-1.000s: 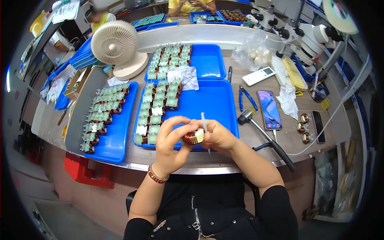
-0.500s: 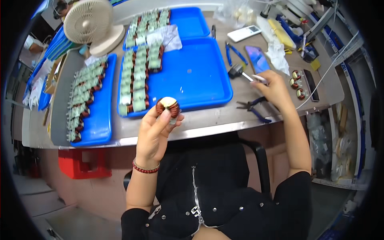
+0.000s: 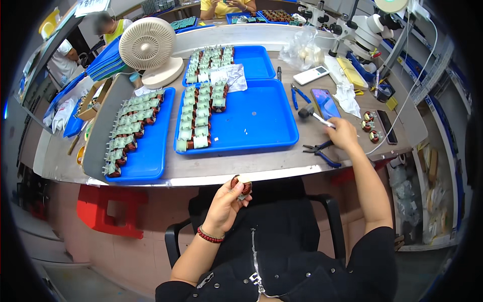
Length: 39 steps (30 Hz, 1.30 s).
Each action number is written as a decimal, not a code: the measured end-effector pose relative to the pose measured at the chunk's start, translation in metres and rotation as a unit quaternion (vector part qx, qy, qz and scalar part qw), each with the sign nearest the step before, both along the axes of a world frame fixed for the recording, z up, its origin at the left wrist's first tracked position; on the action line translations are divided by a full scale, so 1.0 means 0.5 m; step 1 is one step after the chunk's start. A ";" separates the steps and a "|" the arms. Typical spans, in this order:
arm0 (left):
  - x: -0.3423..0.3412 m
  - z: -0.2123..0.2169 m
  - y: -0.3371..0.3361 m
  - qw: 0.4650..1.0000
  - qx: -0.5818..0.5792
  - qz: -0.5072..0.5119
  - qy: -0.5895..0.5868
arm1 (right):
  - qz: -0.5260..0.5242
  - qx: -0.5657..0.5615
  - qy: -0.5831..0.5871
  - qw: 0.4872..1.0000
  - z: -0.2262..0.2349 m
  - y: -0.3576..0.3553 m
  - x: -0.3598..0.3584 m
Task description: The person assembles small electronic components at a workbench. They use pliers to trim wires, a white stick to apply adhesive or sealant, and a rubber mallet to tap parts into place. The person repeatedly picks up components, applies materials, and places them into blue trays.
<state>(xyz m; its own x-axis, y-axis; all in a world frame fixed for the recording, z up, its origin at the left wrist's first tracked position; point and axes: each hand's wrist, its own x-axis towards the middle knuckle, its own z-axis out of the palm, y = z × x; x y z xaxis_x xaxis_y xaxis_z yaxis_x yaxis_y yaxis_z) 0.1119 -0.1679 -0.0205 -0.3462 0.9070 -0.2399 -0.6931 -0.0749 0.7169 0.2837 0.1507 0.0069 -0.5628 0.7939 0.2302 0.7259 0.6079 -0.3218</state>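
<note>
A copper-wound toroidal coil (image 3: 246, 188) with a pale piece on it is pinched in my left hand (image 3: 224, 207), just off the table's front edge. My right hand (image 3: 343, 135) is closed at the end of a small black-headed hammer's (image 3: 321, 120) pale handle, out over the right side of the table. Its black head lies toward the blue-handled pliers. Dark pliers (image 3: 322, 152) lie close below this hand.
Blue trays (image 3: 241, 147), (image 3: 156, 168) hold rows of coils with pale green boards. A phone (image 3: 326, 103), white remote (image 3: 310, 75), blue pliers (image 3: 300, 96) and loose coils (image 3: 368, 126) lie at right. A fan (image 3: 146, 48) stands back left. Other people sit beyond.
The whole view has shifted, showing more of the room beyond the table. My left hand has drawn the coil back toward my body. My right hand stays by the hammer's handle.
</note>
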 end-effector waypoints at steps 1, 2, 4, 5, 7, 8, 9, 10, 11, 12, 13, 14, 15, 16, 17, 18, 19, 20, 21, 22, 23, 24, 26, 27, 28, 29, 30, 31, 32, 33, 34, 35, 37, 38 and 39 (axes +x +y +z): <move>0.007 -0.010 -0.014 1.000 -0.008 0.003 -0.002 | -0.005 -0.004 0.008 1.000 0.010 -0.006 0.003; 0.018 -0.018 -0.025 0.999 -0.033 0.012 -0.002 | -0.001 -0.041 0.025 0.999 0.030 -0.018 0.015; 0.030 -0.078 -0.040 0.996 -0.070 -0.006 0.046 | 0.044 -0.061 0.129 0.989 0.055 -0.034 0.035; 0.034 -0.130 -0.044 0.991 -0.092 -0.018 0.090 | 0.068 -0.093 0.187 0.975 0.063 -0.041 0.048; 0.034 -0.254 -0.066 0.966 -0.151 -0.079 0.193 | 0.146 -0.160 0.258 0.942 0.085 -0.066 0.062; 0.032 -0.319 -0.075 0.962 -0.156 -0.095 0.203 | 0.160 -0.193 0.306 0.918 0.106 -0.110 0.059; 0.041 -0.361 -0.092 0.958 -0.162 -0.111 0.211 | 0.194 -0.216 0.328 0.899 0.129 -0.147 0.061; 0.049 -0.355 -0.091 0.956 -0.130 -0.107 0.241 | 0.212 -0.218 0.342 0.889 0.145 -0.178 0.067; 0.051 -0.336 -0.078 0.953 -0.098 -0.104 0.268 | 0.228 -0.222 0.354 0.880 0.160 -0.212 0.075; 0.053 -0.325 -0.072 0.951 -0.097 -0.097 0.279 | 0.246 -0.234 0.363 0.868 0.178 -0.253 0.077; 0.062 -0.328 -0.091 0.948 -0.104 -0.086 0.287 | 0.267 -0.255 0.371 0.852 0.183 -0.295 0.075; 0.069 -0.328 -0.115 0.958 -0.087 -0.068 0.263 | 0.279 -0.221 0.355 0.865 0.191 -0.336 0.077; 0.057 -0.372 -0.132 0.938 -0.029 -0.059 0.340 | 0.206 -0.204 0.311 0.905 0.194 -0.370 0.099; 0.059 -0.366 -0.139 0.947 -0.029 -0.043 0.316 | 0.267 -0.194 0.333 0.884 0.188 -0.394 0.111; 0.059 -0.357 -0.136 0.957 -0.024 -0.027 0.288 | 0.298 -0.245 0.343 0.856 0.192 -0.419 0.120; 0.063 -0.340 -0.124 0.970 -0.039 -0.025 0.240 | 0.339 -0.227 0.324 0.854 0.185 -0.429 0.130; 0.073 -0.338 -0.137 0.981 -0.074 -0.019 0.180 | 0.320 -0.267 0.288 0.862 0.177 -0.457 0.132; 0.036 -0.341 -0.114 0.980 -0.035 -0.089 0.175 | 0.364 -0.301 0.281 0.835 0.182 -0.467 0.108; 0.025 -0.327 -0.092 0.987 0.033 -0.121 0.105 | 0.383 -0.313 0.258 0.830 0.168 -0.477 0.085; 0.003 -0.375 -0.072 0.994 0.016 -0.111 0.021 | 0.389 -0.378 0.253 0.801 0.144 -0.505 0.038; 0.007 -0.359 -0.037 0.973 -0.197 -0.077 0.088 | 0.378 -0.434 0.247 0.780 0.115 -0.537 0.000; 0.012 -0.377 -0.007 0.956 -0.221 -0.073 0.177 | 0.371 -0.469 0.238 0.765 0.077 -0.575 -0.030; 0.035 -0.398 0.016 0.906 -0.202 -0.099 0.357 | 0.393 -0.468 0.175 0.772 -0.018 -0.609 -0.071; 0.046 -0.380 0.005 0.883 -0.176 -0.102 0.423 | 0.418 -0.433 0.124 0.789 -0.061 -0.615 -0.085; 0.049 -0.389 -0.018 0.897 -0.156 -0.058 0.410 | 0.466 -0.331 0.092 0.815 -0.097 -0.620 -0.089; 0.054 -0.397 -0.039 0.907 -0.135 -0.017 0.398 | 0.504 -0.224 0.060 0.832 -0.123 -0.625 -0.089; 0.062 -0.404 -0.058 0.917 -0.110 0.029 0.382 | 0.495 -0.236 -0.004 0.836 -0.104 -0.638 -0.086; 0.068 -0.376 -0.053 0.963 -0.050 0.027 0.263 | 0.531 -0.149 0.006 0.834 -0.105 -0.630 -0.085; 0.088 -0.356 -0.060 0.991 -0.004 0.021 0.130 | 0.521 -0.165 -0.018 0.837 -0.096 -0.627 -0.069; 0.064 -0.386 -0.047 0.970 -0.074 0.034 0.227 | 0.524 -0.169 -0.041 0.834 -0.060 -0.635 -0.070; 0.040 -0.421 -0.028 0.937 -0.148 0.035 0.315 | 0.514 -0.170 -0.046 0.839 -0.042 -0.628 -0.067; 0.039 -0.397 -0.037 0.951 -0.139 0.020 0.275 | 0.493 -0.190 0.000 0.849 -0.035 -0.606 -0.061; 0.025 -0.425 -0.046 0.995 -0.014 -0.010 0.100 | 0.461 -0.237 0.089 0.850 -0.032 -0.569 -0.045; 0.051 -0.292 -0.085 0.983 -0.092 -0.009 0.156 | 0.429 -0.314 0.119 0.838 -0.001 -0.551 -0.027; 0.047 -0.234 -0.114 0.980 -0.126 -0.041 0.148 | 0.412 -0.357 0.173 0.820 0.009 -0.537 -0.012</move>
<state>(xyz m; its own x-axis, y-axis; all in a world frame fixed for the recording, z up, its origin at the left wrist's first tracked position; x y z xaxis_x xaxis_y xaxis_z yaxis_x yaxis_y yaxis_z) 0.1355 -0.2247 -0.1375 -0.3631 0.8595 -0.3598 -0.4488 0.1771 0.8759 0.2778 -0.1179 0.0115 -0.9752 0.1783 0.1308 -0.0466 0.4125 -0.9098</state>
